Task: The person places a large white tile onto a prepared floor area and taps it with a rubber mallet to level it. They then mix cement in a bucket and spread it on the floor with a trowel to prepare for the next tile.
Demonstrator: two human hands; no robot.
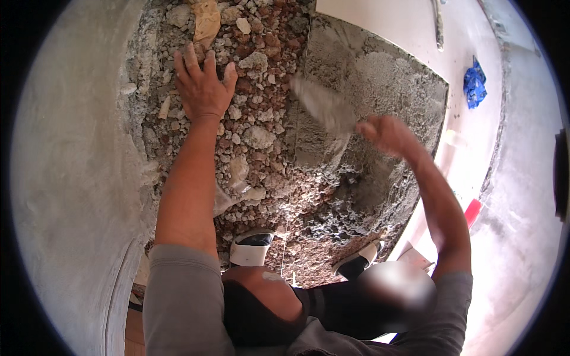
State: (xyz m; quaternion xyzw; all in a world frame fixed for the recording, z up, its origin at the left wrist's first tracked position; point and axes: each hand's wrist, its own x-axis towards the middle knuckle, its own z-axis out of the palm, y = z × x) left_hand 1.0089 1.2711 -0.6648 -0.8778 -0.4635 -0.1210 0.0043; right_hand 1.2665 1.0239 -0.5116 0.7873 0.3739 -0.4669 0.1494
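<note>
My left hand (pixel 203 88) rests with its fingers spread on a bed of broken rubble (pixel 259 137), and holds nothing. A crumpled tan scrap (pixel 205 24) lies just beyond its fingertips. My right hand (pixel 389 133) is closed round the handle of a trowel (pixel 323 107), and most of that handle is hidden in the fist. The trowel's blade points left, blurred by motion, over the wet grey mortar (pixel 392 71). Whether the blade touches the mortar I cannot tell. Roughly level at the far end, the mortar turns lumpy and dark nearer my feet.
A plastered wall (pixel 71 148) runs along the left. Pale tiles (pixel 386 18) border the mortar at the far right, with a crumpled blue wrapper (pixel 474 83) and a red object (pixel 472 212) beyond it. A thin string (pixel 287 228) stretches between my shoes (pixel 252 248).
</note>
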